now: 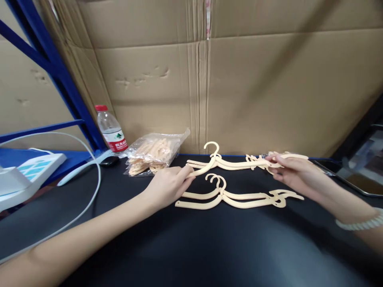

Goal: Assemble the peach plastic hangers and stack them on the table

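A cream plastic hanger is held just above the black table, its hook pointing up. My left hand pinches its left end. My right hand grips its right end, fingers closed over it. In front of it a small stack of the same cream hangers lies flat on the table between my two hands. More cream hanger pieces show behind my right fingers.
A clear plastic bag of cream hangers lies at the back left. A water bottle with a red cap stands beside a blue rack post. A white device with a cable is far left. A dark tablet lies far right. Cardboard walls the back.
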A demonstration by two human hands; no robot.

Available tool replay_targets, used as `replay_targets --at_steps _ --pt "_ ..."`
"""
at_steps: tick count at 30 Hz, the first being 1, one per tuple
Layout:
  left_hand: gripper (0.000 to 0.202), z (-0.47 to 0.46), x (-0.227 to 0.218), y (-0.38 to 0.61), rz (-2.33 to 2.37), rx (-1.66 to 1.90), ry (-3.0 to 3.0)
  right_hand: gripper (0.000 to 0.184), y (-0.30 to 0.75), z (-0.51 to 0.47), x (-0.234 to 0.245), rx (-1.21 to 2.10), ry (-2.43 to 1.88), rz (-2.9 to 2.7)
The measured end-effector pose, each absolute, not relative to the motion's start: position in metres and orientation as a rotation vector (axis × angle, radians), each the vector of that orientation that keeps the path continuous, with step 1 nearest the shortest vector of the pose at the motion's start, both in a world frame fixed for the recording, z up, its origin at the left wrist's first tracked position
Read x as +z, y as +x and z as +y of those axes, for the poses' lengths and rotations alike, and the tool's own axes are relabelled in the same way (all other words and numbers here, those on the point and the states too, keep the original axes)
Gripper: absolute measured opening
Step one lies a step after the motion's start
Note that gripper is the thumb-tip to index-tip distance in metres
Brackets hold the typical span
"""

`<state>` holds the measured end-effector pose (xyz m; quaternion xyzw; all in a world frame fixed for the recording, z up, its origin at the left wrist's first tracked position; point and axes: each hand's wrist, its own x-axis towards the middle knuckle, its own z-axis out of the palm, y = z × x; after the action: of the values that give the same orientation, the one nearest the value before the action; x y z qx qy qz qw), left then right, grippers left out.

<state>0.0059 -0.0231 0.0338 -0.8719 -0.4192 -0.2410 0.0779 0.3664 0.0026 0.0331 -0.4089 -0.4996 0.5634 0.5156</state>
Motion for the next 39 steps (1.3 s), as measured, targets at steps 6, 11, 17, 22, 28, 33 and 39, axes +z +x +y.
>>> replay_targets --at_steps 6,11,17,22,28,33,39 --pt "0.024 -0.046 0.053 0.012 -1.256 -0.320 -2.451 0.020 0.391 0.004 0.053 1.324 -1.041 -1.285" --pt "0.020 -0.067 0.055 0.020 -1.105 -0.086 -2.537 0.024 0.414 0.003 0.060 1.240 -1.219 -1.747" --pt "0.013 -0.077 0.044 0.027 -1.016 0.073 -2.751 0.021 0.416 0.000 0.057 1.220 -1.373 -2.310" --pt "0.010 -0.074 0.039 0.025 -1.056 0.099 -2.799 0.012 0.405 0.001 0.050 1.153 -1.423 -2.452" --pt "0.016 -0.064 0.039 0.021 -1.086 -0.021 -2.840 0.012 0.400 0.006 0.041 0.909 -1.460 -2.494" --pt "0.016 -0.051 0.038 0.016 -1.143 0.009 -2.734 0.013 0.395 0.009 0.035 0.806 -1.439 -2.507" --pt "0.011 -0.038 0.034 0.009 -1.160 0.005 -2.603 0.014 0.393 0.011 0.031 0.677 -1.456 -2.523"
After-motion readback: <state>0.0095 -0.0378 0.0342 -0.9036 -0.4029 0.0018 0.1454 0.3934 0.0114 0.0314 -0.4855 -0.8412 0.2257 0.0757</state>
